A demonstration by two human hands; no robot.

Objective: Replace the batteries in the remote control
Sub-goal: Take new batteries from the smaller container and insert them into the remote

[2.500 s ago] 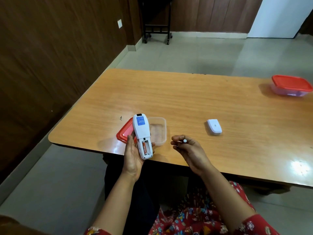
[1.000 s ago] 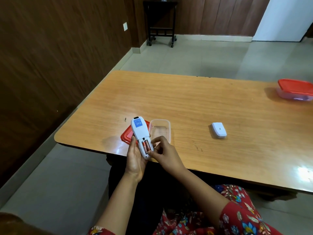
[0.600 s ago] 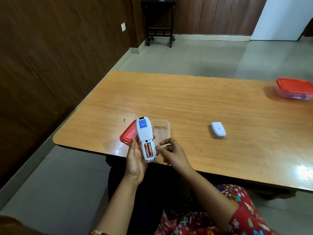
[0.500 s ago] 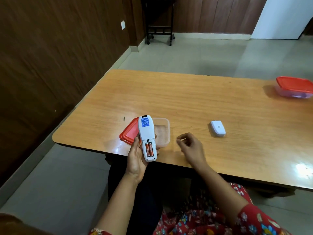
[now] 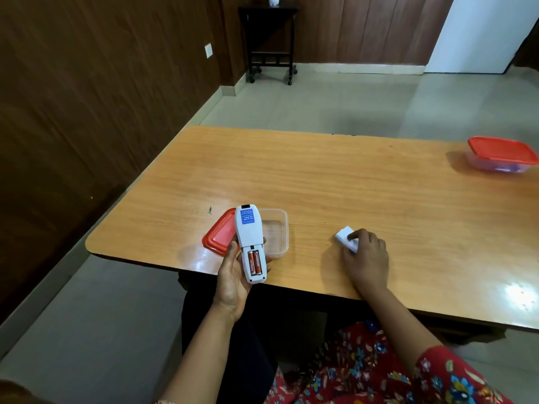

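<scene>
Lower centre of the frame: the left hand (image 5: 233, 275) grips the white remote control (image 5: 250, 243), two batteries (image 5: 254, 262) seated. Right of it, the right hand (image 5: 366, 258) closes its fingers on the battery cover (image 5: 344, 239) lying on the table (image 5: 335, 185).

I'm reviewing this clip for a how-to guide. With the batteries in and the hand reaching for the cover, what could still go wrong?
1. The left hand holds the remote past the table edge with both batteries uncovered; a tilt could drop them to the floor.
2. The right hand has only fingertips on the cover; it may slip on the glossy table.
3. Battery direction can't be read here.
</scene>
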